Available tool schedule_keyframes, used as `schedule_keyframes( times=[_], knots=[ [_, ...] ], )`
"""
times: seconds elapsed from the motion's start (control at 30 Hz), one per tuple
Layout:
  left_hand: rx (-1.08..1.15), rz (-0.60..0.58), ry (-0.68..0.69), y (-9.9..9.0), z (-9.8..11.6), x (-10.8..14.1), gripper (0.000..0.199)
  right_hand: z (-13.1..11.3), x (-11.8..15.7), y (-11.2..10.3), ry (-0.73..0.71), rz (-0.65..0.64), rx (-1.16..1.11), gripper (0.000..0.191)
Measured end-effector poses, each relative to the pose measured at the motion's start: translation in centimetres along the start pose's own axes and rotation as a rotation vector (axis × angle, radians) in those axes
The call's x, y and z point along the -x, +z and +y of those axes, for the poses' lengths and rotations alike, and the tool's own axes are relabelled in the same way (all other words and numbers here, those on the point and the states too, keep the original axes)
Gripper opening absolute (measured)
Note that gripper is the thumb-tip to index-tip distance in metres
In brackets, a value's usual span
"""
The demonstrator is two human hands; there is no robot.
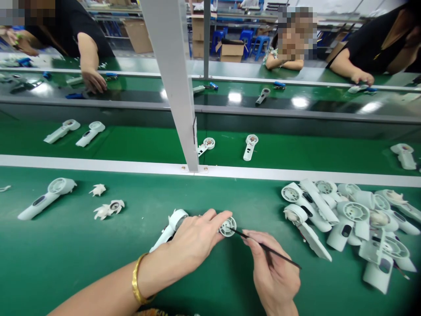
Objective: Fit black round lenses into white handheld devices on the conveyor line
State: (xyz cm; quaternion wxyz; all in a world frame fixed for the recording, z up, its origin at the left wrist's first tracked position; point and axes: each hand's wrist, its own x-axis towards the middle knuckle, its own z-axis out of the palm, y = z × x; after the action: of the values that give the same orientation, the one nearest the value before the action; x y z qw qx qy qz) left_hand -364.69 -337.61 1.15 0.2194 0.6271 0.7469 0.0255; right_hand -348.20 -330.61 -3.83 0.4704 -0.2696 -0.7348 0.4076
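Note:
My left hand (197,235), a gold bracelet at its wrist, is closed around a small pale handheld fan's round grille (227,227). The rest of that piece is hidden under the fingers. In my right hand (276,267) is a thin black pointed tool (268,249), gripped like a pen. Its tip meets the grille near the middle; whether it goes into an opening I cannot tell. Another pale fan body (168,231) lies beside my left hand, partly covered by it. Farther left are two loose fan blade wheels (109,210) (98,190) and a fan body (48,197).
A heap of fan housings (353,215) lies on the green bench at right. A white upright post (174,83) rises from the white rail (263,174). Beyond it, several fan bodies (250,147) lie on the green belt. Across from me, co-workers' hands (94,81) handle parts.

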Motion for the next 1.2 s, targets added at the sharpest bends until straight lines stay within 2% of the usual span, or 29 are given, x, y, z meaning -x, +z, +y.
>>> schedule_keyframes(
  times=[0.13,0.8,0.87,1.07,1.2],
  knots=[
    [-0.021,-0.007,0.006,-0.1,0.0,-0.1,0.041,0.0,0.1,-0.1,0.049,0.014,-0.011,0.027],
    [-0.089,0.001,0.021,-0.4,0.3,-0.2,0.041,-0.1,-0.3,0.0,0.056,-0.030,0.025,0.024],
    [-0.100,-0.013,0.021,-0.4,0.4,-0.2,0.040,-0.4,-0.6,0.1,0.010,-0.048,0.043,0.026],
    [-0.146,-0.014,0.040,-0.2,0.5,-0.2,0.038,-1.1,-1.2,0.3,-0.269,-0.113,0.168,0.038],
    [-0.154,0.013,0.087,0.5,0.1,-0.3,0.037,-1.0,-1.8,0.4,-0.279,-0.173,0.184,0.034]
  ],
)
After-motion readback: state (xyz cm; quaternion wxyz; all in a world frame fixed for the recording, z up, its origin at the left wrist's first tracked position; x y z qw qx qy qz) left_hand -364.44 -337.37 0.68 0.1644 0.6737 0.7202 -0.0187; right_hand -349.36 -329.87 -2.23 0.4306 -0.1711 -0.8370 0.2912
